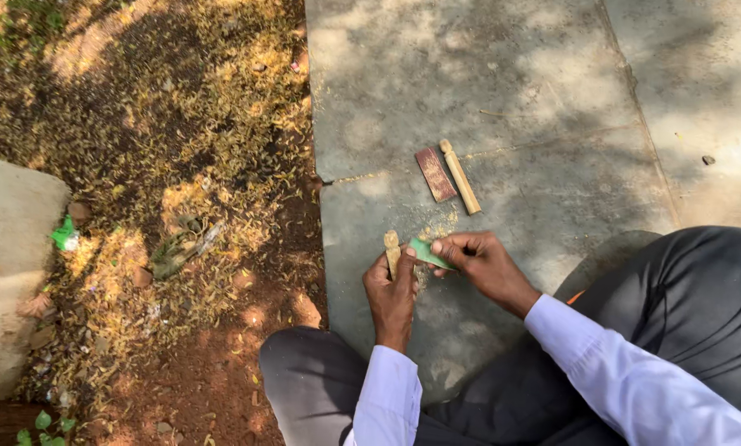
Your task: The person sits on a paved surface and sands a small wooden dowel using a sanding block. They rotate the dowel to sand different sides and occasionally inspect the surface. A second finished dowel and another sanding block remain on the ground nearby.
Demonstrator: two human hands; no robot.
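Observation:
My left hand [391, 291] grips a small pale wooden piece [392, 247], holding it upright above the stone slab. My right hand [479, 263] pinches a green strip of abrasive paper [426, 253] and presses it against the side of the wooden piece. Pale sawdust [438, 228] lies on the slab just beyond the hands. Farther out on the slab rest a reddish-brown strip of abrasive paper [435, 174] and a carved wooden stick [459, 177], side by side.
I sit on a grey stone slab [486, 91] with my knees in dark trousers [684, 306] to either side. Left of the slab is bare earth with dry leaves [164, 165], a green scrap [65, 234] and another stone block [7, 264].

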